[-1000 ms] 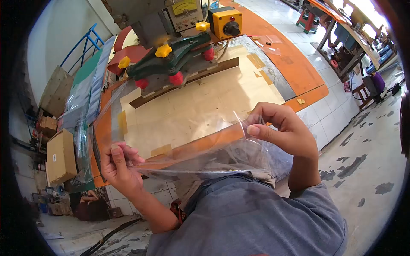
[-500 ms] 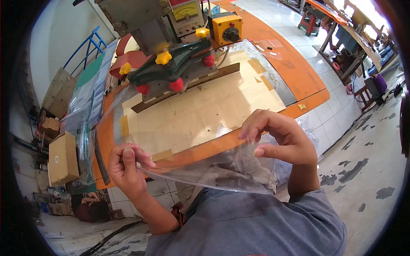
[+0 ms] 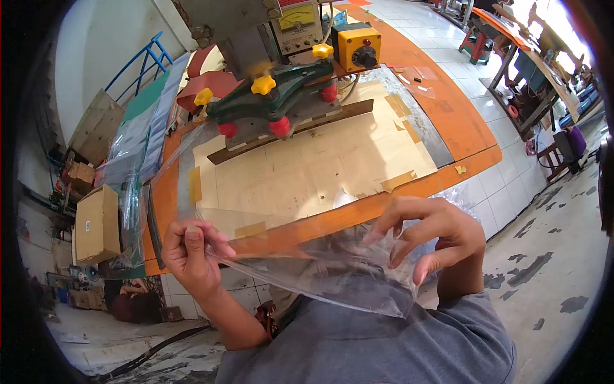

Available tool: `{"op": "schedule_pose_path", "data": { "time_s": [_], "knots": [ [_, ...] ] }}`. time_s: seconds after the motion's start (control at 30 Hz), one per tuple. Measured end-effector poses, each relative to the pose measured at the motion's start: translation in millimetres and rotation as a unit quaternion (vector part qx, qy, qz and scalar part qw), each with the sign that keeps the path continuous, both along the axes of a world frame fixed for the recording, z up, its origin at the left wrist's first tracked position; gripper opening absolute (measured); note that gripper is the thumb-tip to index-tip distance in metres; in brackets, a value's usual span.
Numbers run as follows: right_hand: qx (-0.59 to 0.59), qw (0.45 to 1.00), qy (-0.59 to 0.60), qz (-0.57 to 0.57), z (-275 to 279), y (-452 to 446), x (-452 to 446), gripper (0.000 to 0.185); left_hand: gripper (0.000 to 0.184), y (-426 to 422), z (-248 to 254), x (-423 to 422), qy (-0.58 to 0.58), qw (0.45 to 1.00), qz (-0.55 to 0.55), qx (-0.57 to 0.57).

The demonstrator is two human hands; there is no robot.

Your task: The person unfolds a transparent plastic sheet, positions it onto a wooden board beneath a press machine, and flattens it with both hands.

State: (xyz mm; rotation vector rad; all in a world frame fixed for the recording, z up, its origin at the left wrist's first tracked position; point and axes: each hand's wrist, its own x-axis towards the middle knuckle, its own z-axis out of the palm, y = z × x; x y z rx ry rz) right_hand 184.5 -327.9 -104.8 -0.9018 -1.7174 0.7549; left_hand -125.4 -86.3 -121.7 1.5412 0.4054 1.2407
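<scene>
A clear plastic sheet [image 3: 320, 272] hangs between my two hands, over the front edge of the orange table [image 3: 307, 232] and my lap. My left hand [image 3: 195, 253] pinches its left end between thumb and fingers. At the sheet's right end, my right hand [image 3: 425, 240] has its fingers curved and spread apart, touching or just beside the crumpled film. Beyond the hands lies a cream board [image 3: 288, 173] with tape pieces on its edges. A long metal bar [image 3: 291, 132] under the green press head [image 3: 275, 102] stands across the board.
A yellow control box [image 3: 358, 50] and a gauge panel [image 3: 297, 29] stand at the back of the table. On the left are a cardboard box [image 3: 96, 224] and more plastic film [image 3: 131, 185]. Another person [image 3: 135, 304] shows low at the left. A workbench [image 3: 524, 57] stands far right.
My right hand has moved down and its fingers have spread from a pinch. The right end of the sheet has dropped lower. My left hand keeps its pinch, and the view has shifted slightly.
</scene>
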Motion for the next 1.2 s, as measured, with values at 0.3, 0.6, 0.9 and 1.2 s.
{"op": "schedule_pose_path", "data": {
  "time_s": [0.3, 0.6, 0.9, 1.2],
  "knots": [
    [-0.055, 0.95, -0.128, -0.28, 6, -9, -9, 0.024, 0.021, -5, -6, -10, -0.023, 0.997, 0.057, 0.051],
    [-0.123, 0.933, 0.049, -0.334, 9, 12, -22, 0.017, 0.017, -4, -12, -11, -0.013, 0.998, 0.052, 0.014],
    [-0.11, 0.944, 0.115, -0.288, 2, 13, -32, 0.016, 0.024, -5, -9, -9, -0.015, 0.992, 0.122, -0.036],
    [-0.14, 0.927, 0.007, -0.349, 11, 15, -33, 0.024, 0.021, 0, -6, -11, 0.014, 0.997, 0.071, -0.038]
  ]
}}
